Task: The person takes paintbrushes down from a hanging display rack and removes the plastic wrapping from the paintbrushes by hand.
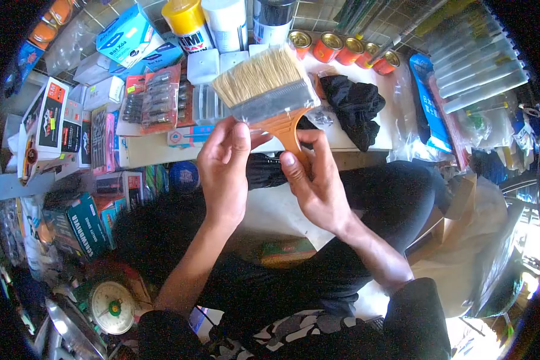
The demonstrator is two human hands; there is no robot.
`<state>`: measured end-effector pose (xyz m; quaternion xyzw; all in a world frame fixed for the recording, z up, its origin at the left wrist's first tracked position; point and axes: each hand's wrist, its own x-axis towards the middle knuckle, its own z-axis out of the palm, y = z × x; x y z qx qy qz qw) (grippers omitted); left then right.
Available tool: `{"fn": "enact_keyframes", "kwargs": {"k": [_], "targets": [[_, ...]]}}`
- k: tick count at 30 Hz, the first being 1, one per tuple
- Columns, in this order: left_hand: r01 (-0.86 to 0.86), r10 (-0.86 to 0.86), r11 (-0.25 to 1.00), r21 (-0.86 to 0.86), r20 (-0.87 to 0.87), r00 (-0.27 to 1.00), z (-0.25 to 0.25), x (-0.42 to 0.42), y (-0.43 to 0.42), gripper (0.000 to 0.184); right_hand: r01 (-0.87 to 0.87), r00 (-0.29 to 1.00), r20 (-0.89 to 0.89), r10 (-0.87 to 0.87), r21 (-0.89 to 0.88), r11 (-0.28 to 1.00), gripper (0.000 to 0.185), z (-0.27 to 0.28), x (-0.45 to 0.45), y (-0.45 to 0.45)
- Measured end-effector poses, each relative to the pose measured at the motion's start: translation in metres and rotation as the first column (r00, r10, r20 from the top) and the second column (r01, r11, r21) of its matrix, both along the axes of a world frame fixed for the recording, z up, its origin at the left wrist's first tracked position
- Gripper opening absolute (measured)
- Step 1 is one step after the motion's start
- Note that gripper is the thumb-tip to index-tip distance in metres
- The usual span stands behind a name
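A wide flat paintbrush (276, 96) with pale bristles, a grey metal ferrule and an orange-brown wooden handle is held up in front of me, bristles pointing up and tilted left. My right hand (319, 189) is closed around the handle, its thumb lying along the wood. At the lower left corner of the ferrule, my left hand (225, 171) grips the brush with its thumb in front and its fingers behind, partly hidden. Just behind the brush, a black crumpled cloth (351, 108) lies on the white table (162, 150).
Spray cans (188, 24) and several small red tins (327, 47) line the back. To the left are packaged bits (161, 99), blue boxes (126, 37) and a green screwdriver box (84, 225). A dial scale (112, 307) stands low left. Clear plastic packets (477, 66) hang at right.
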<state>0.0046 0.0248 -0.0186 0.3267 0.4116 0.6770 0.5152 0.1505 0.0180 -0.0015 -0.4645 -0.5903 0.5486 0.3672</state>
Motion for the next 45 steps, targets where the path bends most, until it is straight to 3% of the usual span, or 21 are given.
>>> {"fn": "enact_keyframes", "kwargs": {"k": [5, 6, 7, 9, 11, 13, 15, 16, 19, 20, 22, 27, 29, 33, 35, 36, 38, 39, 41, 43, 45], "targets": [[0.145, -0.147, 0.987, -0.066, -0.041, 0.988, -0.001, -0.005, -0.007, 0.026, -0.007, 0.995, -0.098, 0.000, -0.076, 0.997, 0.026, -0.003, -0.003, -0.001], [0.185, -0.184, 0.979, -0.086, 0.022, 0.983, -0.002, 0.003, -0.008, 0.026, -0.042, 0.980, -0.199, 0.014, -0.135, 0.990, 0.027, 0.000, -0.004, 0.000], [0.175, -0.174, 0.982, -0.075, 0.026, 0.984, 0.003, 0.012, -0.009, 0.025, -0.081, 0.954, -0.298, 0.021, -0.190, 0.978, 0.028, 0.003, -0.002, 0.001], [0.221, -0.221, 0.973, -0.068, 0.015, 0.975, -0.001, 0.007, -0.006, 0.024, -0.316, 0.919, -0.311, 0.243, -0.211, 0.925, 0.036, 0.011, 0.009, 0.009], [0.233, -0.233, 0.969, -0.078, 0.006, 0.972, 0.007, -0.007, -0.009, 0.026, -0.426, 0.895, -0.131, 0.426, 0.028, 0.904, 0.033, 0.009, 0.018, 0.018], [0.162, -0.163, 0.981, 0.105, 0.005, 0.987, 0.009, -0.010, 0.001, 0.025, -0.175, 0.985, 0.037, 0.171, 0.239, 0.955, 0.025, 0.005, 0.033, 0.037], [0.263, -0.267, 0.964, 0.051, 0.146, 0.952, 0.013, -0.009, 0.000, 0.022, -0.070, 0.998, 0.022, 0.067, 0.389, 0.919, 0.023, 0.001, 0.034, 0.054], [0.273, -0.271, 0.962, -0.014, 0.076, 0.960, 0.011, -0.001, 0.000, 0.020, -0.197, 0.968, 0.247, 0.051, 0.614, 0.765, 0.025, 0.000, 0.030, 0.058], [0.181, -0.191, 0.978, -0.100, -0.092, 0.977, -0.028, 0.009, 0.010, 0.017, -0.168, 0.984, 0.118, 0.133, 0.372, 0.913, 0.033, -0.016, 0.009, 0.046], [0.157, -0.163, 0.979, -0.132, -0.036, 0.986, -0.039, 0.005, 0.014, 0.018, -0.175, 0.983, 0.113, 0.143, 0.367, 0.913, 0.033, -0.027, 0.008, 0.048], [0.147, -0.140, 0.974, -0.172, 0.054, 0.989, -0.042, -0.004, 0.017, 0.021, -0.189, 0.914, 0.401, -0.059, 0.549, 0.814, 0.038, -0.040, 0.013, 0.059], [0.112, -0.121, 0.983, -0.148, -0.054, 0.991, -0.048, -0.012, 0.022, 0.024, -0.147, 0.919, 0.384, -0.094, 0.552, 0.821, 0.038, -0.040, 0.022, 0.060], [0.131, -0.146, 0.980, -0.148, -0.095, 0.985, -0.048, -0.010, 0.021, 0.023, -0.069, 0.958, 0.285, -0.009, 0.262, 0.963, 0.037, -0.050, 0.011, 0.060], [0.052, -0.080, 0.978, -0.204, -0.132, 0.988, -0.049, -0.003, 0.015, 0.021, -0.115, 0.989, 0.108, 0.099, 0.153, 0.981, 0.033, -0.063, 0.004, 0.068], [-0.009, -0.012, 0.989, -0.148, -0.144, 0.990, -0.046, -0.002, 0.009, 0.021, -0.053, 0.993, -0.108, 0.049, -0.033, 0.998, 0.027, -0.052, 0.006, 0.064], [-0.002, -0.019, 0.990, -0.141, -0.145, 0.989, -0.041, -0.002, 0.006, 0.021, -0.045, 0.993, -0.109, 0.042, -0.025, 0.999, 0.027, -0.048, 0.011, 0.065], [-0.069, 0.021, 0.993, -0.095, -0.433, 0.901, -0.024, -0.004, -0.001, 0.021, 0.024, 0.991, -0.132, -0.028, -0.034, 0.999, 0.023, -0.042, 0.024, 0.066], [-0.068, 0.021, 0.993, -0.095, -0.429, 0.903, -0.018, -0.002, -0.001, 0.021, 0.025, 0.991, -0.128, -0.029, -0.033, 0.999, 0.023, -0.039, 0.026, 0.065], [-0.222, 0.155, 0.971, -0.088, -0.473, 0.867, -0.012, 0.005, -0.001, 0.029, 0.019, 0.851, -0.516, -0.100, -0.161, 0.987, 0.022, -0.035, 0.028, 0.062], [-0.187, 0.153, 0.980, -0.063, -0.358, 0.921, -0.012, 0.005, 0.005, 0.031, -0.004, 0.858, -0.507, -0.085, -0.172, 0.985, 0.023, -0.034, 0.027, 0.055], [0.019, -0.015, 0.999, -0.050, 0.068, 0.998, -0.007, 0.001, 0.007, 0.038, -0.101, 0.868, -0.497, -0.012, -0.200, 0.975, 0.024, -0.032, 0.023, 0.047]]}}
